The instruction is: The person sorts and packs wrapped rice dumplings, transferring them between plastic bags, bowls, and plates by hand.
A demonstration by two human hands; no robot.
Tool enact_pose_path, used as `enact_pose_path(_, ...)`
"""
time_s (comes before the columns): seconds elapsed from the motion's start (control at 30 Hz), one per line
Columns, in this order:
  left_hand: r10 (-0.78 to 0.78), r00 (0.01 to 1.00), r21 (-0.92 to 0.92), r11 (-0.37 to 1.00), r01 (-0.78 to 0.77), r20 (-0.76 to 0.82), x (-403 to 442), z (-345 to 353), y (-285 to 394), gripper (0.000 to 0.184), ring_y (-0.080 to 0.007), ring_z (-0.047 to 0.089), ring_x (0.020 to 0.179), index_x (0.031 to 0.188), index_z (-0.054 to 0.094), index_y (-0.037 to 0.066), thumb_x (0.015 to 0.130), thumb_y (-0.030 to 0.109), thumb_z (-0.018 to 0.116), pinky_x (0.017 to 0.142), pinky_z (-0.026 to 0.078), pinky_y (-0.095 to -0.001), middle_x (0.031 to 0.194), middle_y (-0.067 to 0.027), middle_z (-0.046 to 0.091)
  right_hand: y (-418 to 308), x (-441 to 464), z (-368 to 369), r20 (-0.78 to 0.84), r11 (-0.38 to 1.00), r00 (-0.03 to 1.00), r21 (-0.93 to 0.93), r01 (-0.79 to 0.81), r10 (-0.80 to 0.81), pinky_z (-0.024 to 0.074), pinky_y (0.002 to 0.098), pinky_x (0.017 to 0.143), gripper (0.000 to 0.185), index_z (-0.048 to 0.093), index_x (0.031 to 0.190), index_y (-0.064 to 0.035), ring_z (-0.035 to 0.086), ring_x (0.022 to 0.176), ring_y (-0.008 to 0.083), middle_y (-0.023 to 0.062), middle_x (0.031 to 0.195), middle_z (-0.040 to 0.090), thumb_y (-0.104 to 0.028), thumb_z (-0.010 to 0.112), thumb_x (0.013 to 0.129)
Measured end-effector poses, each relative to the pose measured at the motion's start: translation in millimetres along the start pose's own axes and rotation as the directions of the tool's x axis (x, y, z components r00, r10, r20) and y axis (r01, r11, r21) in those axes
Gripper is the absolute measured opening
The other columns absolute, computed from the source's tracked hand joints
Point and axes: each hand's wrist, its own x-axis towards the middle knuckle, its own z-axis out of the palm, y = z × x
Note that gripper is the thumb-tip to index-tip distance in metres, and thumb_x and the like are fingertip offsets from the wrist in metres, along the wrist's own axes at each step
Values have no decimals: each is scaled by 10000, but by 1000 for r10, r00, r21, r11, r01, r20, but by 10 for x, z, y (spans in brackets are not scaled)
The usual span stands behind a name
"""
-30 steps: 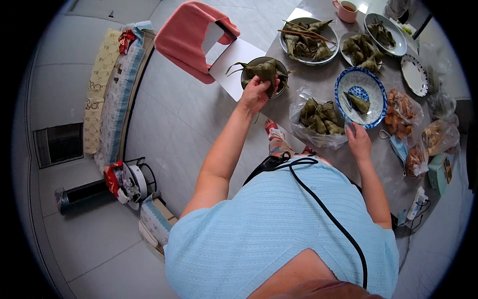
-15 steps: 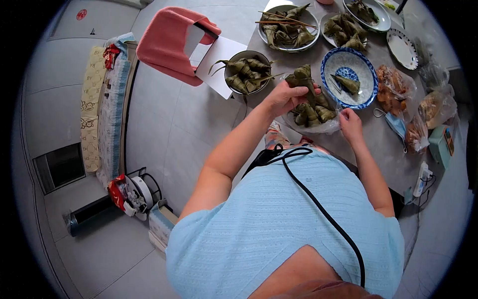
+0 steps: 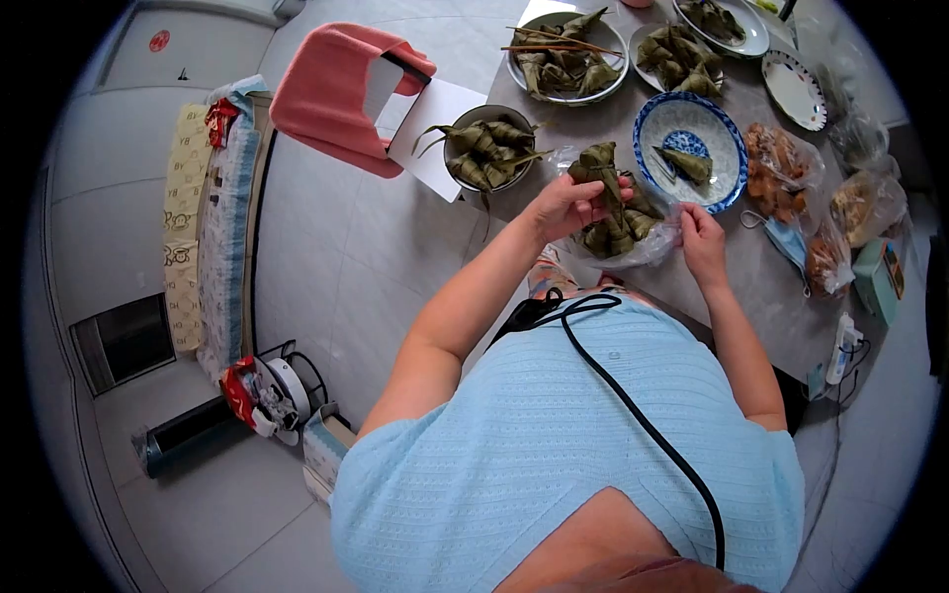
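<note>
My left hand (image 3: 567, 208) is closed around leaf-wrapped rice dumplings (image 3: 597, 164), held just above a clear plastic bag (image 3: 647, 253). More wrapped dumplings (image 3: 619, 235) lie inside that bag, partly covered by my fingers. On the right, my right hand (image 3: 703, 245) pinches the edge of the bag. Just beyond it stands a blue-and-white bowl (image 3: 734, 133) with a single dumpling (image 3: 689, 165) in it. To the left, a dark bowl (image 3: 454, 175) on a white stool seat holds several more dumplings.
At the table's far side are a large bowl (image 3: 620, 71) of dumplings with chopsticks (image 3: 559, 44) across it, plus two more filled dishes. An empty plate (image 3: 796, 91), bagged brown food (image 3: 778, 173), a blue mask (image 3: 788, 244) and a power strip (image 3: 841, 348) line the right.
My left hand has lowered slightly toward the bag with the dumplings. My right hand still grips the bag's edge, a little farther right.
</note>
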Motion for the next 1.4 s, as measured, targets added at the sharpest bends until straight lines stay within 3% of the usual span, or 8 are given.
enact_pose_path(0.27,95,930,409,910,64,-355,30,-361,-268,477,-238,600,1002,1210,484,32,774,61,677,896,481,-383,1083,-132,615,-210,29,-25,13,1000,1000,5,-24,24,481,209,548,226,611,1091,-4,565,640,55,53,895,677,-138,488,957)
enact_pose_path(0.33,330,885,915,343,212,-328,7,-426,-260,491,-275,594,990,1169,481,20,729,62,694,859,479,-363,1083,-151,598,-310,13,-15,-36,1000,999,15,1,-1,483,267,525,229,633,1051,-4,597,570,108,59,700,635,-147,502,931)
enact_pose_path(0.47,468,873,903,-302,304,-137,-127,-629,-370,395,-368,534,1066,1086,515,62,711,57,639,862,457,-410,1178,-156,532,-340,7,-27,-31,1000,1000,22,3,-2,478,264,523,216,627,1021,1,608,575,120,69,694,637,-144,488,941)
enact_pose_path(0.67,516,833,713,-507,484,-198,-337,-421,-271,418,-331,506,1081,1072,542,78,687,109,703,841,449,-435,1116,-161,527,-459,-40,-85,-22,984,994,-147,105,-109,479,291,541,178,607,953,6,633,586,159,121,690,630,-139,505,936)
enact_pose_path(0.83,628,754,884,-224,411,-192,-483,-599,-220,375,-332,521,1012,1030,523,45,717,147,703,831,448,-412,1052,-151,522,-559,-99,-157,-39,919,959,-296,259,-282,477,316,552,151,608,946,-16,643,599,193,126,668,618,-135,518,924)
enact_pose_path(1.03,874,417,895,42,445,-249,-374,-1139,-675,531,-367,532,994,1170,460,-23,737,173,696,817,443,-417,1080,-205,548,-398,-144,-181,46,952,991,-287,-105,123,481,333,573,181,590,1032,-64,646,616,214,112,695,630,-191,544,911)
enact_pose_path(1.1,701,438,826,471,309,-563,-324,-1244,-656,475,-362,573,929,1148,518,-15,766,218,679,783,460,-408,1011,-206,593,-416,-163,-118,4,903,988,-405,-142,157,481,332,569,253,562,1098,-86,648,613,204,105,709,636,-215,579,882)
enact_pose_path(1.4,756,617,975,158,153,-220,-456,-505,-137,172,-345,558,706,815,578,25,871,185,550,639,433,-417,754,-151,561,-222,-111,-15,143,953,945,24,-302,296,472,257,514,287,555,1109,-17,602,562,133,72,709,626,-40,496,828)
